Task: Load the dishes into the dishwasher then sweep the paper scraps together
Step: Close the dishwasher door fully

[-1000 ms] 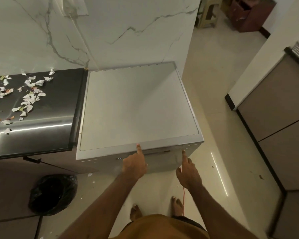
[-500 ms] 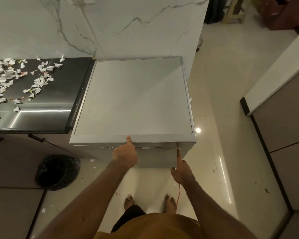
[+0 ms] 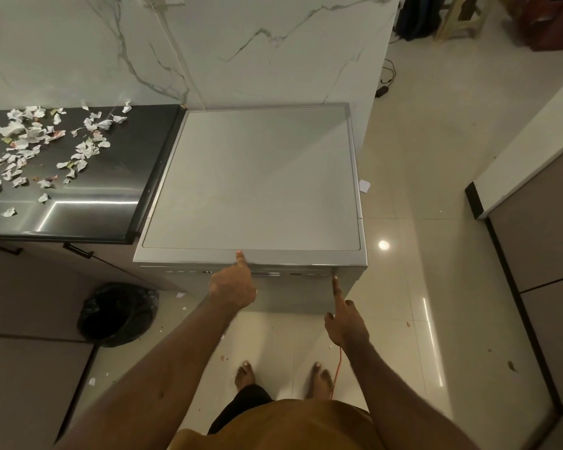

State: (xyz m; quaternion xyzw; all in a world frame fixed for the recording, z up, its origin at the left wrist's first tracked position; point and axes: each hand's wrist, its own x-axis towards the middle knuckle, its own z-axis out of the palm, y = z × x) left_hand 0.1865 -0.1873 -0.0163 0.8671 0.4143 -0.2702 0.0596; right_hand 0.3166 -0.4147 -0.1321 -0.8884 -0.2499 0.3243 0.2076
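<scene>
Head view: shut grey boxy dishwasher (image 3: 257,190) at black counter (image 3: 111,206)'s right edge.
Left hand (image 3: 233,287), right hand (image 3: 346,323): index finger out on its front top edge, gripping nothing; torn white paper scraps (image 3: 46,147), counter's back left.

Dim, warm light; a glare spot (image 3: 383,245) (small, round) on the floor (image 3: 436,177) right of the dishwasher (image 3: 257,177); wide-angle edges bend.

- A home kitchen is being shown.
- A dishwasher (image 3: 257,177) is being adjoined by a dark countertop (image 3: 111,177) above handled cabinet fronts (image 3: 46,277).
- A marble-veined wall (image 3: 257,60) and glossy floor tiles (image 3: 420,157) are being seen around them.
</scene>
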